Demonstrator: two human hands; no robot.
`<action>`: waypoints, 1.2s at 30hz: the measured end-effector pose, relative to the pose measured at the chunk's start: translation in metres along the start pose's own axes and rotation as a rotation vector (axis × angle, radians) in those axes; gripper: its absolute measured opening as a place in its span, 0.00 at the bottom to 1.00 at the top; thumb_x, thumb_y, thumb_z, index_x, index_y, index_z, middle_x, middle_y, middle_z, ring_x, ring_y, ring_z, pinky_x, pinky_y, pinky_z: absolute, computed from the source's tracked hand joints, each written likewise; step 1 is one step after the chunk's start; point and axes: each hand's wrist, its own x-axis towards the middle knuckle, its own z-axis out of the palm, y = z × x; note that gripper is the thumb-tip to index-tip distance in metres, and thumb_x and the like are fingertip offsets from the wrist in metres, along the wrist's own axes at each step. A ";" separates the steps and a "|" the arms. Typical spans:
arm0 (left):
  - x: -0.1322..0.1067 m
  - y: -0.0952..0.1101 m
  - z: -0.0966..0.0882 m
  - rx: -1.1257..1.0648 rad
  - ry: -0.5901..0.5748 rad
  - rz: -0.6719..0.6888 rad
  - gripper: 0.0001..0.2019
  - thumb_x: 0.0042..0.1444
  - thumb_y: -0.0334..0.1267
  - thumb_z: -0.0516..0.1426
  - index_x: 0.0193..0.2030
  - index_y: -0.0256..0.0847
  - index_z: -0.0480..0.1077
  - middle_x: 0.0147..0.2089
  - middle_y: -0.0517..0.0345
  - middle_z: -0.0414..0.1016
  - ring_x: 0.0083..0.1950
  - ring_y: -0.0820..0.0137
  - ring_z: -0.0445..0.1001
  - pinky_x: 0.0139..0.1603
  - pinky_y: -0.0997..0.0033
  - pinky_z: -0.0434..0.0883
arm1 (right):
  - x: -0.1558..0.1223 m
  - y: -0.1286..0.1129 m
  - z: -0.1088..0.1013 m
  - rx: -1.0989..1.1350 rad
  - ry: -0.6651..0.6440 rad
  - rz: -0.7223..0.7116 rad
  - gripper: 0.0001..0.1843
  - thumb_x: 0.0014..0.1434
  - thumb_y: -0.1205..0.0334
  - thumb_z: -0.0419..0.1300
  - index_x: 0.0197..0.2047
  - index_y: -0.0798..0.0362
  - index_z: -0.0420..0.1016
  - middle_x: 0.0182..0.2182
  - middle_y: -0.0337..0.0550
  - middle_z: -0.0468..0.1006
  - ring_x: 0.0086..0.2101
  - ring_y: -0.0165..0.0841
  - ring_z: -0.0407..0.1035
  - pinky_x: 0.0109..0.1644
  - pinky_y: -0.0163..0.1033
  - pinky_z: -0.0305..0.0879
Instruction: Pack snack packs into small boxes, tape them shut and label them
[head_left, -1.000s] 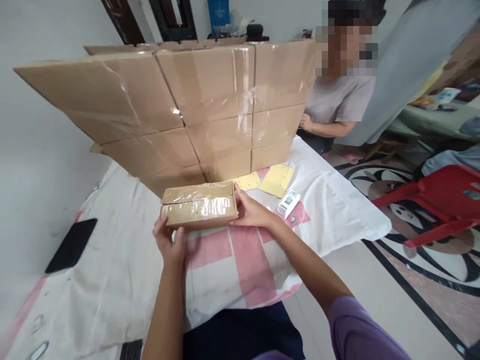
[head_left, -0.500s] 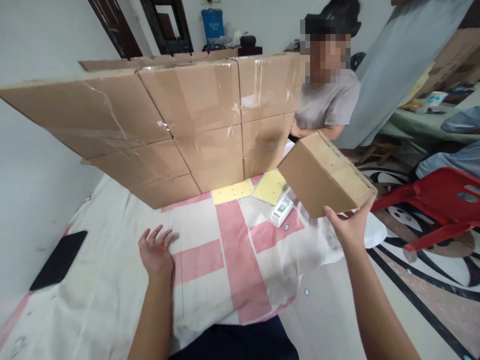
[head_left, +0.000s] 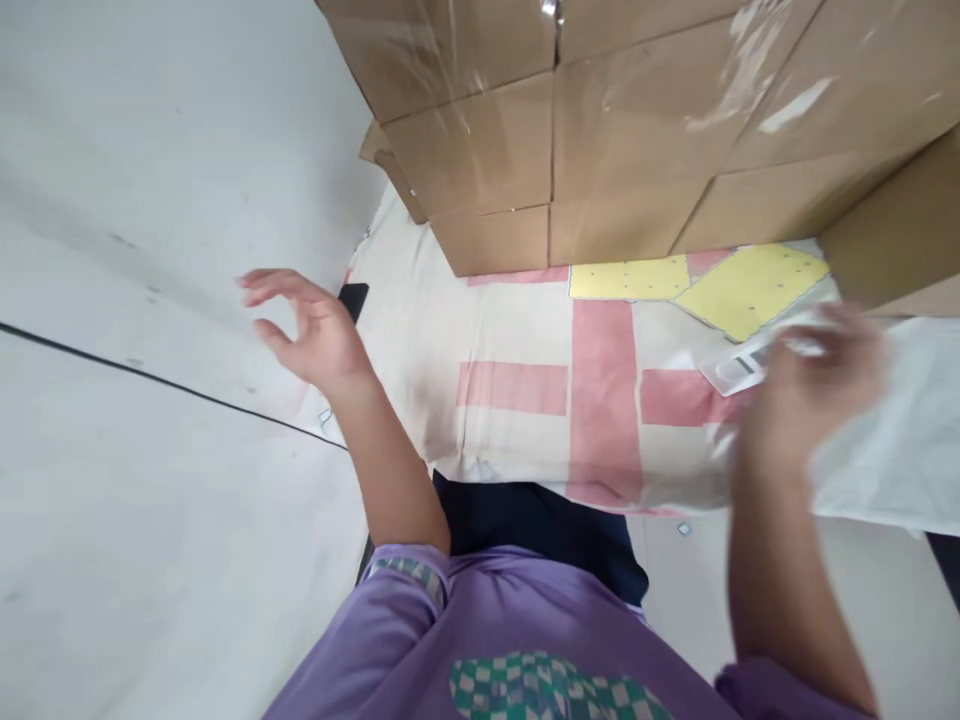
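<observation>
My left hand [head_left: 311,325] is raised at the left, fingers apart and curved, holding nothing. Blurred by motion, my right hand [head_left: 817,380] hovers over the right side of the table. A white box-shaped item with dark markings [head_left: 739,372] lies just left of it, partly covered by the hand; I cannot tell whether they touch. Beyond the hand, a cardboard box [head_left: 896,215] stands at the right edge of view, against the stacked cardboard boxes [head_left: 630,150], which are covered with shiny clear tape. Yellow dotted sheets [head_left: 757,285] lie at the foot of the stack.
A pink and cream cloth [head_left: 517,430] covers the table. White plastic sheeting [head_left: 892,430] lies at the right. A dark flat object [head_left: 352,300] shows behind my left wrist. The white wall [head_left: 150,200] is close on the left, with a black cable [head_left: 172,383] along it.
My right hand has let go of the cardboard box, which now stands beside the stack. My left hand has risen and moved left off the cloth. The view has tilted down and turned left.
</observation>
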 end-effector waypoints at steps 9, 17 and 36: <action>-0.017 0.039 -0.052 0.504 0.039 0.007 0.35 0.65 0.39 0.15 0.68 0.25 0.46 0.76 0.31 0.46 0.82 0.55 0.33 0.77 0.37 0.29 | -0.277 -0.131 0.099 0.596 -1.425 0.408 0.18 0.65 0.58 0.61 0.56 0.52 0.81 0.47 0.46 0.85 0.37 0.32 0.76 0.39 0.37 0.70; -0.033 0.022 -0.077 0.367 0.133 -0.089 0.35 0.68 0.43 0.19 0.68 0.35 0.52 0.76 0.41 0.51 0.81 0.59 0.41 0.79 0.39 0.33 | -0.306 -0.132 0.092 0.596 -1.324 0.509 0.11 0.64 0.59 0.59 0.41 0.54 0.83 0.32 0.40 0.81 0.31 0.30 0.71 0.36 0.35 0.65; -0.057 -0.012 -0.092 -1.972 0.515 -0.735 0.10 0.61 0.34 0.54 0.47 0.53 0.65 0.29 0.73 0.70 0.24 0.75 0.72 0.25 0.76 0.71 | -0.035 -0.027 0.133 -0.287 -0.518 -0.107 0.18 0.66 0.63 0.52 0.49 0.57 0.81 0.47 0.53 0.82 0.42 0.38 0.74 0.52 0.43 0.69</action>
